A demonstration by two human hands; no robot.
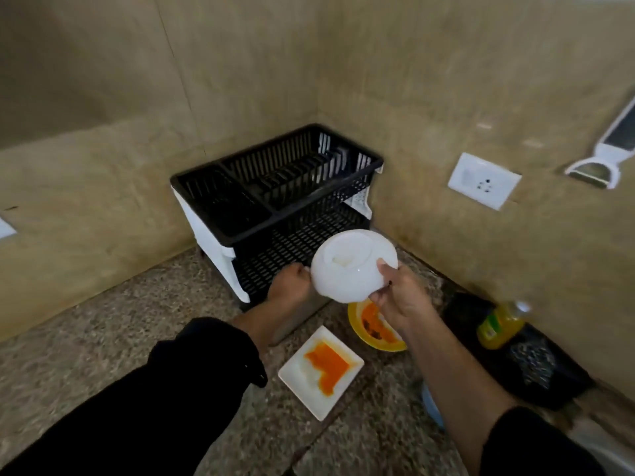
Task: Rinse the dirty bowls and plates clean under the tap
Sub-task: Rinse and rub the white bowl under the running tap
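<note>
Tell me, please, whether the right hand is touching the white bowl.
Touching. The head view shows the right hand gripping the white bowl, with its thumb pressed on the bowl's side.

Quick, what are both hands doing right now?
Left hand: holding the white bowl, fingers curled at its rim.
Right hand: holding that bowl too.

A glossy, smooth white bowl (354, 266) sits before a slatted black plastic dish rack (275, 197). The counter (103, 345) is speckled, granite-like stone; the walls (103, 97) look matt beige.
</note>
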